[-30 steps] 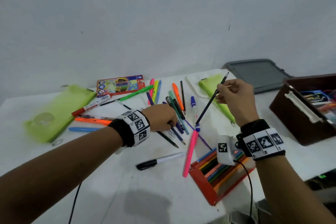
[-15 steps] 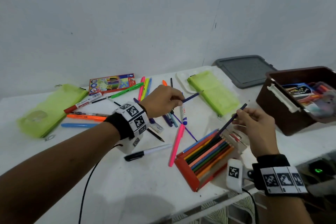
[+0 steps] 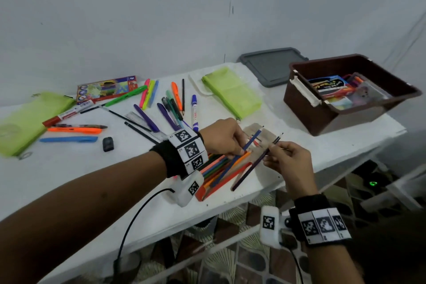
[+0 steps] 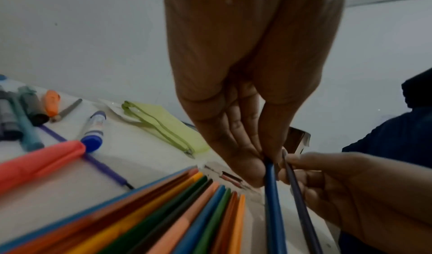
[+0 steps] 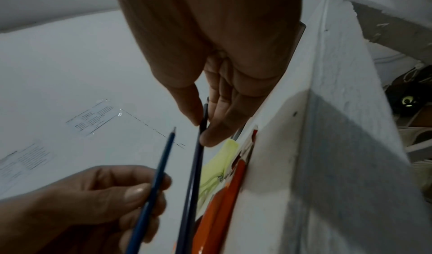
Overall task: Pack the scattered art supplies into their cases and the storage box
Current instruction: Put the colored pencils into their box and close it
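White surface (image 3: 69,175) is strewn with pens, green pouches and a brown storage box (image 3: 341,108). Over the open pencil case (image 3: 207,189), a blue pencil (image 3: 244,152) is pinched by the left hand (image 3: 221,138) and a dark pencil (image 3: 255,163) by the right hand (image 3: 288,161).

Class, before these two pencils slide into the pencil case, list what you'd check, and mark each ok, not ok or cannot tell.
1. Left hand pinches the blue pencil: ok.
2. Right hand pinches the dark pencil: ok.
3. Orange pencil case lies open: ok.
4. Free slot for both pencils among those already in the case: cannot tell.
5. Both pencils point the same way, tips toward the wall: ok.
6. Brown storage box open, its grey lid off: ok.
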Tool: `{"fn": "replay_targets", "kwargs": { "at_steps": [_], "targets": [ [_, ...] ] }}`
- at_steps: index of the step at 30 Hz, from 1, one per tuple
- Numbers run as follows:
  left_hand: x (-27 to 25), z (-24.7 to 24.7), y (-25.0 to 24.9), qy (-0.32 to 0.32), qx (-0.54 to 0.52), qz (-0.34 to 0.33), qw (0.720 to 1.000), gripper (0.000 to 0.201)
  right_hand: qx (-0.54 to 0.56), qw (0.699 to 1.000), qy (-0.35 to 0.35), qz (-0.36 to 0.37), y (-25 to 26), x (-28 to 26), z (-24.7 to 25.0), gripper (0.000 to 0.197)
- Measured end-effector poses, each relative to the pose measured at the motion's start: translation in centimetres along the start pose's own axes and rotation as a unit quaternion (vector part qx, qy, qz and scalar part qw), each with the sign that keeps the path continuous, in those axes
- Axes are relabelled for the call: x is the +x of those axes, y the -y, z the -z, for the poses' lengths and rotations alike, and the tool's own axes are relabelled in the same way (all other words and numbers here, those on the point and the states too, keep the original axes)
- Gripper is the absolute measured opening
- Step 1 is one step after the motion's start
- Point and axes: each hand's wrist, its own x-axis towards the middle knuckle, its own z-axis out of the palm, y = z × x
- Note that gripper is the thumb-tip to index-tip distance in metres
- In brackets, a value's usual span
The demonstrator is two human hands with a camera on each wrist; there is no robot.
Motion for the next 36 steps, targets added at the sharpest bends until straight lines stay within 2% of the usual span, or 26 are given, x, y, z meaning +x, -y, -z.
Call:
{"fn": "replay_targets", "kwargs": {
  "at_steps": [6,9,15,19,23,28,30,32,36],
  "targets": [
    [0.4,-2.0,0.7,0.031,0.146,0.041,0.988,0.013,0.014,1.0,0.014,-0.019,-0.5,-0.2,0.5,0.013],
    [0.2,-2.5,0.8,0.019,0.197,0.039,0.979,0.017,0.03,0.999,0.013,-0.027,-0.3,-0.1,0.8,0.017],
    [-0.4,-3.1,0.7,0.003,0.267,0.019,0.963,0.013,0.063,0.998,0.004,-0.016,0.8,0.6,1.3,0.039],
    [-0.7,-2.7,0.8,0.008,0.273,0.019,0.962,0.017,0.064,0.998,-0.004,-0.014,1.2,1.7,1.1,0.043],
    [-1.4,-1.2,1.4,-0.01,0.266,0.038,0.963,0.021,0.009,1.0,0.003,-0.009,1.1,2.6,0.5,0.042],
    [-2.1,-0.7,3.2,-0.037,0.287,0.084,0.954,0.032,-0.112,0.992,0.052,-0.028,0.0,3.5,-0.1,0.027],
    [-2.3,-0.8,3.6,-0.043,0.276,0.087,0.956,0.033,-0.199,0.976,0.087,-0.022,0.0,3.4,-0.1,0.017],
    [-2.4,-0.8,3.6,-0.047,0.271,0.084,0.958,0.033,-0.3,0.946,0.122,0.006,0.1,3.6,-0.1,0.017],
    [-2.3,-0.8,3.6,-0.048,0.27,0.083,0.958,0.032,-0.484,0.852,0.18,0.085,0.8,3.9,-0.2,0.021]
  ]
}}
